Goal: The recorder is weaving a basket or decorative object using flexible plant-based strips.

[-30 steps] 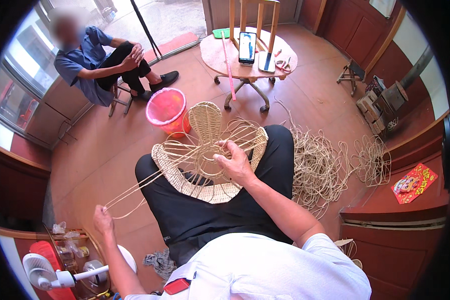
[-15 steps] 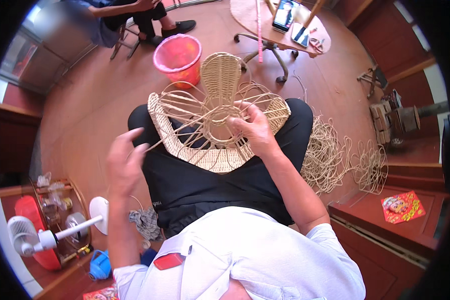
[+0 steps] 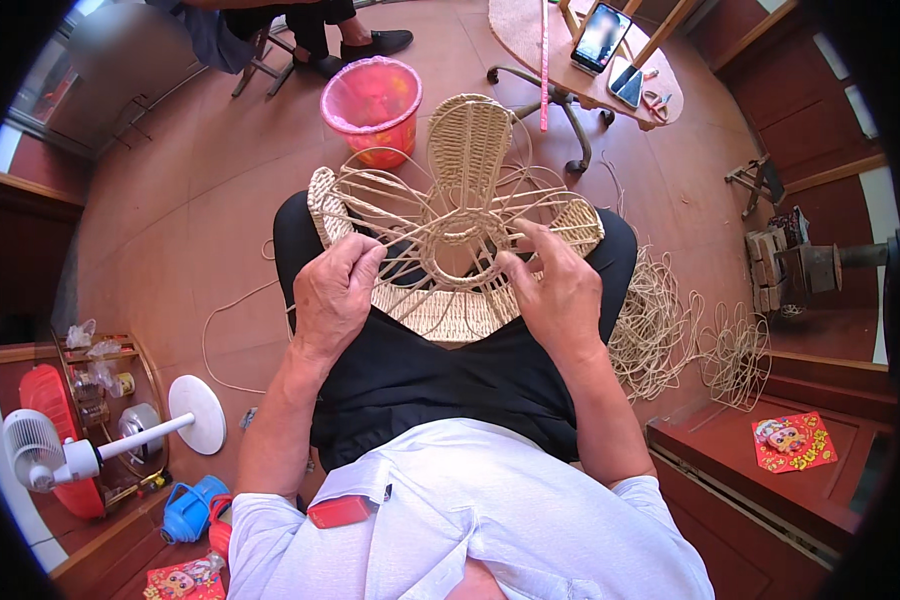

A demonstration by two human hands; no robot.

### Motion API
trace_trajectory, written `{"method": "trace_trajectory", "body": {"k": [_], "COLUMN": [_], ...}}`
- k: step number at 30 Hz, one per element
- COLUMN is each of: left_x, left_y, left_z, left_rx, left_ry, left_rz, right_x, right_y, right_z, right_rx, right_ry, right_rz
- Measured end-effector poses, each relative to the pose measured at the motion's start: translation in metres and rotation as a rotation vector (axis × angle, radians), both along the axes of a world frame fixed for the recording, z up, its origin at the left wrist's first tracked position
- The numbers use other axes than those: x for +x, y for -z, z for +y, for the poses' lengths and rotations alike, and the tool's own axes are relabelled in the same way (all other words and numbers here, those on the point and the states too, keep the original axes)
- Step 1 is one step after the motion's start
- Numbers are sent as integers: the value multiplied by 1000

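Observation:
Across my lap lies an unfinished wicker piece (image 3: 470, 163). It has a tightly woven upright petal, a round ring with thin spokes spreading out, and a broad woven band (image 3: 448, 315) curving below. My left hand (image 3: 335, 295) is closed in a pinch at its left side, on a thin cane strand (image 3: 208, 330) that trails in a loop to the floor; the fingertips partly hide it. My right hand (image 3: 560, 295) grips the spokes just right of the ring between thumb and fingers. Part of the woven band is hidden behind both hands.
Coils of loose cane (image 3: 650, 325) lie on the floor at my right. Ahead stand a red bucket (image 3: 372, 105) and a small wheeled table (image 3: 520, 30) with phones. A white fan (image 3: 130, 440) and blue jug (image 3: 192, 510) are at left. Another person's shoes (image 3: 375, 45) show far left.
My left hand came in from the left, where its fingers were apart, and closed at the wicker piece. My right hand stays by the ring. The whole view has shifted slightly.

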State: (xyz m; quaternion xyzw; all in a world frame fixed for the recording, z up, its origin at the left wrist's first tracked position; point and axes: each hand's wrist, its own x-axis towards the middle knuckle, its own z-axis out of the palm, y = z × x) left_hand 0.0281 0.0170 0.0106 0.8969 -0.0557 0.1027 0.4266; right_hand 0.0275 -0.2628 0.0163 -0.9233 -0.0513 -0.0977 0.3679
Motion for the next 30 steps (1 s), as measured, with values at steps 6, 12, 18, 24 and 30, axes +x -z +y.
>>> {"method": "trace_trajectory", "body": {"k": [6, 12, 18, 24, 30], "left_x": [1, 17, 65, 125, 143], "left_y": [-8, -32, -58, -45, -35], "left_z": [4, 9, 10, -7, -8], "left_rx": [81, 141, 357, 585, -70], "left_ry": [7, 3, 10, 179, 521], "left_rz": [23, -3, -231, -221, 320], "right_x": [32, 58, 62, 66, 66], "right_y": [-8, 1, 6, 9, 9], "right_z": [34, 41, 46, 58, 63], "right_rx": [-143, -168, -140, -149, -64], "right_ry": [-130, -185, -162, -78, -40], "right_rz": [-412, -361, -315, -253, -277]}}
